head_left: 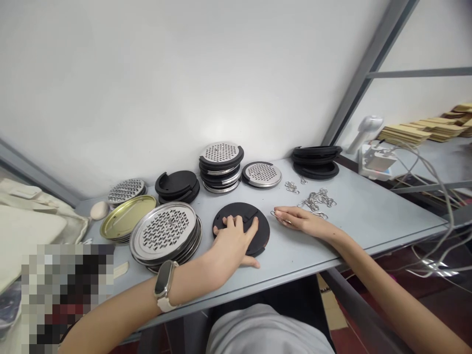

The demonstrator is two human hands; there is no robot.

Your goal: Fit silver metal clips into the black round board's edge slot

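Note:
A round black disc lies on the grey table in front of me. My left hand rests on top of it with its fingers spread. Right of the disc, my right hand pinches a small wire hook between its fingers, low over the table. Just behind my right hand is a loose pile of metal hooks, with a smaller group to its left.
Grater discs are stacked at the left, beside gold lids. Further back stand black rings, a tall grater stack, a single grater and more black rings. A metal frame post rises at the right.

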